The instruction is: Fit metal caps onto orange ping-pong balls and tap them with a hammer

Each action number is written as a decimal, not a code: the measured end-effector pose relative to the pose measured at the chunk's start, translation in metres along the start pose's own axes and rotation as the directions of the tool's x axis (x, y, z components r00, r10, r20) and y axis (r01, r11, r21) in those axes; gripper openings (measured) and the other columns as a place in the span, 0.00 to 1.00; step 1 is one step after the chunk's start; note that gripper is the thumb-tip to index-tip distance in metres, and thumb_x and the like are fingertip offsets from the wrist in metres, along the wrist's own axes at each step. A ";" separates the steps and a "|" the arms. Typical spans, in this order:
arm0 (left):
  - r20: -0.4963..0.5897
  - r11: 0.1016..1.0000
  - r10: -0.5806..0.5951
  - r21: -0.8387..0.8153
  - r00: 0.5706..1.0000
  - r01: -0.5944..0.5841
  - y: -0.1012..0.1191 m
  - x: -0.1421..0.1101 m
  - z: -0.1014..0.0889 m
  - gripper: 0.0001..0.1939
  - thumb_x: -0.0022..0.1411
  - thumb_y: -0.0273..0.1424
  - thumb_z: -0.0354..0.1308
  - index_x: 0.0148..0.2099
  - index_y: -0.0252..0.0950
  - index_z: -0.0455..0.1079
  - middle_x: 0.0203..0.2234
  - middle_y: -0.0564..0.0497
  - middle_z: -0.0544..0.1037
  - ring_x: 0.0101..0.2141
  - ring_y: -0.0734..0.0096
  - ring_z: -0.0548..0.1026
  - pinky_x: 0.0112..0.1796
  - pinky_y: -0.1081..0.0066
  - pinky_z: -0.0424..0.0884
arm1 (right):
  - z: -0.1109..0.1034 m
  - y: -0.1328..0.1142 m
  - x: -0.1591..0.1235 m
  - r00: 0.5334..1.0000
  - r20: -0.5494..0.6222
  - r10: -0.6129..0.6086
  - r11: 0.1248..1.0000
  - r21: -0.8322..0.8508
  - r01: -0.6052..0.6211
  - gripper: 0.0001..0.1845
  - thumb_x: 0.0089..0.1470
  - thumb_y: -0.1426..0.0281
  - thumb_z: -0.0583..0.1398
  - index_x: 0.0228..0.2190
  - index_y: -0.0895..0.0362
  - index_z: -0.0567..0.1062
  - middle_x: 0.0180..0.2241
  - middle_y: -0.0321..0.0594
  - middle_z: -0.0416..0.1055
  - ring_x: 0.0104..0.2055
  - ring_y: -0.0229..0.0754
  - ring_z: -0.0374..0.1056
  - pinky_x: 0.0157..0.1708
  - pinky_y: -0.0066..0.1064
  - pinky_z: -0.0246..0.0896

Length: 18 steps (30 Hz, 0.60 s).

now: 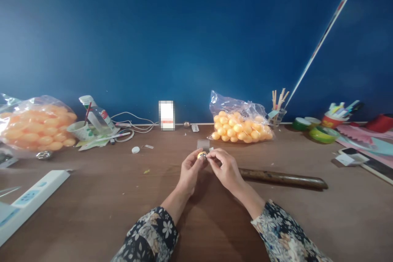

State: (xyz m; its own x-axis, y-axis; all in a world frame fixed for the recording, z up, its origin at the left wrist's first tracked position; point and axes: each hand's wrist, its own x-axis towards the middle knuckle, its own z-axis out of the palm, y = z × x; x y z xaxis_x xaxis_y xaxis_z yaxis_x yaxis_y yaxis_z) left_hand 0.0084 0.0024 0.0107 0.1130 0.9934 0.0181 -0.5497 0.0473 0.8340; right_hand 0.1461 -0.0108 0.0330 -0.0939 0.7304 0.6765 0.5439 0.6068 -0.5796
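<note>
Near the middle of the table, my left hand (189,171) is closed on a small yellow ball (201,155) with dark and shiny marks on its face. My right hand (226,168) meets it from the right, thumb and forefinger pinched at the ball's side; what sits between those fingertips is too small to make out. Just beyond the fingers lies a grey square piece (203,144). A dark wooden stick (284,179) rests on the table to the right, its left end passing behind my right hand.
Clear bags of yellow-orange balls stand at back centre-right (239,127) and far left (39,127). A white power strip (33,200) lies front left. Around a plastic bottle (100,116) are a cup and cables. Tape rolls (324,134), a pen cup (333,120) and a phone (379,168) occupy the right.
</note>
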 end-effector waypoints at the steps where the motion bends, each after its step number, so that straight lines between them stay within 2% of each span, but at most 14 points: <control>1: 0.000 1.000 -0.006 -0.003 1.000 0.006 0.000 0.000 0.000 0.20 0.48 0.34 0.68 0.45 0.36 0.74 0.39 0.47 0.79 0.39 0.67 0.76 0.46 0.64 0.70 | 0.000 0.000 0.000 1.000 -0.001 -0.005 1.000 -0.007 0.005 0.07 0.55 0.75 0.56 0.31 0.54 0.73 0.33 0.42 0.73 0.38 0.43 0.70 0.40 0.34 0.66; 8: -0.004 1.000 -0.020 0.001 1.000 0.020 0.002 0.000 0.000 0.21 0.48 0.34 0.68 0.45 0.35 0.74 0.39 0.46 0.79 0.39 0.66 0.76 0.46 0.64 0.70 | 0.000 0.000 -0.001 0.999 0.010 -0.033 0.999 -0.031 0.033 0.07 0.56 0.74 0.55 0.31 0.54 0.74 0.34 0.42 0.73 0.39 0.44 0.70 0.42 0.35 0.66; 12: 0.003 1.000 -0.021 -0.006 1.000 0.021 0.002 0.000 0.000 0.21 0.48 0.34 0.68 0.46 0.34 0.73 0.40 0.45 0.79 0.40 0.65 0.76 0.46 0.64 0.70 | -0.001 -0.002 0.000 1.000 0.025 0.018 1.000 0.002 -0.018 0.07 0.57 0.72 0.55 0.31 0.53 0.73 0.34 0.42 0.73 0.39 0.44 0.70 0.41 0.35 0.66; 18: 0.030 0.997 -0.054 -0.054 0.998 0.056 0.002 -0.003 0.002 0.22 0.50 0.33 0.67 0.48 0.35 0.73 0.40 0.45 0.79 0.40 0.66 0.77 0.47 0.65 0.69 | 0.000 -0.005 0.001 0.990 -0.002 0.139 0.986 0.096 -0.139 0.06 0.57 0.70 0.54 0.31 0.54 0.71 0.31 0.40 0.73 0.33 0.42 0.70 0.34 0.31 0.66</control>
State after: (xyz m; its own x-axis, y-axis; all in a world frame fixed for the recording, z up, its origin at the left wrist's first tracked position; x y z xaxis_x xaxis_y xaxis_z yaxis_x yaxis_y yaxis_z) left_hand 0.0086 -0.0007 0.0132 0.1677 0.9858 -0.0102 -0.5866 0.1081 0.8026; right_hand 0.1439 -0.0130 0.0366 -0.0158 0.8074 0.5897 0.4690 0.5269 -0.7088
